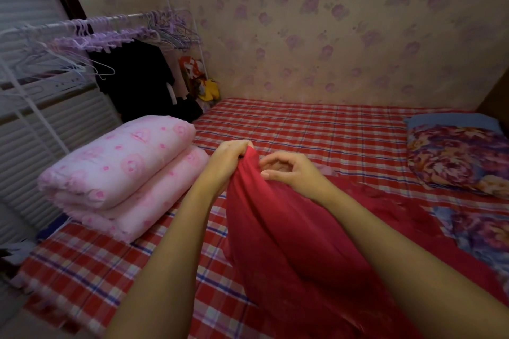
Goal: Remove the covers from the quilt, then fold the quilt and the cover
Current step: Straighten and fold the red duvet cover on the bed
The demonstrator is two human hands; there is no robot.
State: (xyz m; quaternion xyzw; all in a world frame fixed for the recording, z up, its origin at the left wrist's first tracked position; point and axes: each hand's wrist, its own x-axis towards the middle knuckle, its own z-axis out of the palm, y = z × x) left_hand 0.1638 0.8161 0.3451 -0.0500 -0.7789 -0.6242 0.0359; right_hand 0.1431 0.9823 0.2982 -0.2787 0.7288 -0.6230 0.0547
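A pink quilt [118, 173] with a pink print lies folded in a thick bundle on the left part of the bed. The red cover [297, 242] hangs bunched in front of me and trails right across the bed. My left hand [230, 158] grips the raised top edge of the red cover, fingers curled round the fabric. My right hand [292, 170] sits just right of that edge, fingers curled, with the thumb against the cloth; whether it holds the fabric is unclear.
The bed carries a red plaid sheet [303, 129]. A floral pillow [460, 157] lies at the right, with more floral fabric [482, 231] below it. A white clothes rack [91, 36] with purple hangers and dark garments stands at the left. Floral wallpaper runs behind the bed.
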